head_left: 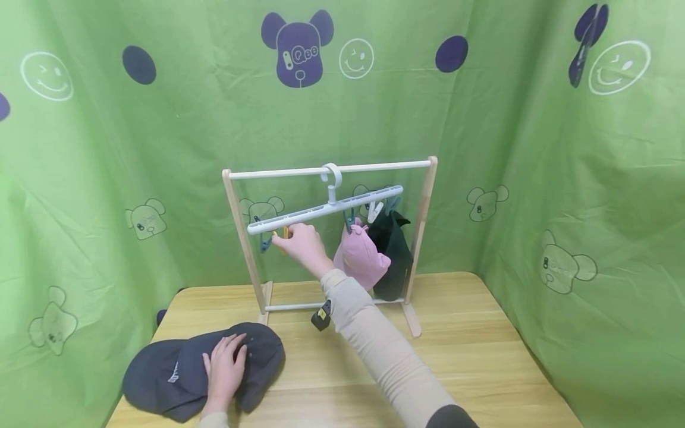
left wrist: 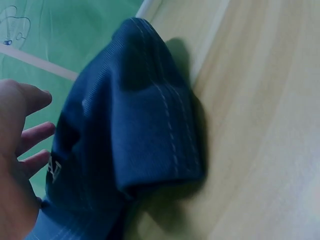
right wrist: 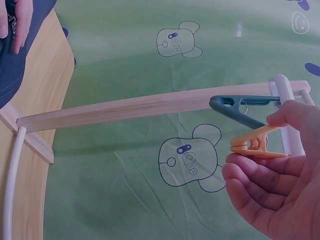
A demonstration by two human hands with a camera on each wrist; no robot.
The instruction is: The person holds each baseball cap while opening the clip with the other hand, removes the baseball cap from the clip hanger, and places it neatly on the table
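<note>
Green curtain (head_left: 203, 125) behind; right hand (head_left: 307, 246) pinches yellow peg (right wrist: 257, 143), best squeezed evenly; left hand (head_left: 225, 365) lies loose on cap (head_left: 189, 362) at seven o'clock.

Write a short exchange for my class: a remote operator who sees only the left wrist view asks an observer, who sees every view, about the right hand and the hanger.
Operator: I see the dark cap on the table. What is the right hand doing?
Observer: It pinches an orange clip.
Operator: And what hangs from the hanger?
Observer: A pink item, beside a dark green one.
</note>
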